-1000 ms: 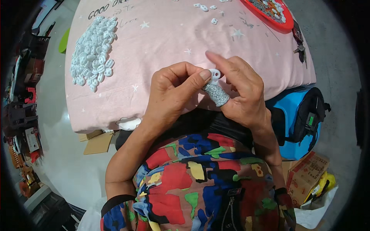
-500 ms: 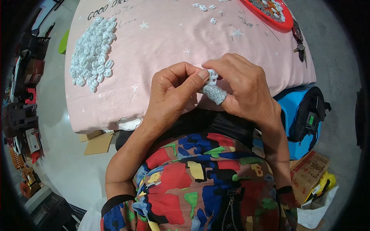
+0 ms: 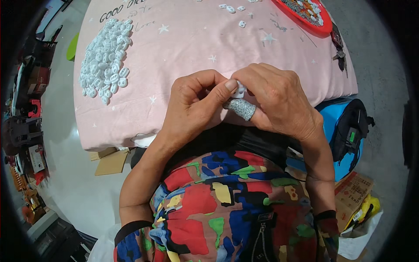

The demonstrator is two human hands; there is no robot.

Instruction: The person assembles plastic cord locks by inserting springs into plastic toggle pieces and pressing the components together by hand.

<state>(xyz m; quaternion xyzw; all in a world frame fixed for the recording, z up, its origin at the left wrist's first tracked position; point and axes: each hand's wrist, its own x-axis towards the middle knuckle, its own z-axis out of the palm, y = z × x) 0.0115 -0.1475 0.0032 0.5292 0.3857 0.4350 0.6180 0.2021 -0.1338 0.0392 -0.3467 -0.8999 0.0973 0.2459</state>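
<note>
My left hand is closed, pinching a small white plastic piece with square holes between thumb and forefinger. From the other side my right hand meets it, its bent forefinger pressed on the top of the piece next to my left thumb tip. A grey knitted finger cover wraps my right thumb, which lies just below the piece. Fingers hide most of the piece. Both hands are held over the near edge of a table with a pink cloth.
At the left of the cloth lies a heap of similar white pieces. Several loose ones lie farther off. A red tray with small parts stands far right, beside keys. Right of the table are a blue box and a cardboard carton.
My right forefinger has come down onto the white piece and now covers more of it. My right thumb has shifted slightly lower. The left hand has barely moved.
</note>
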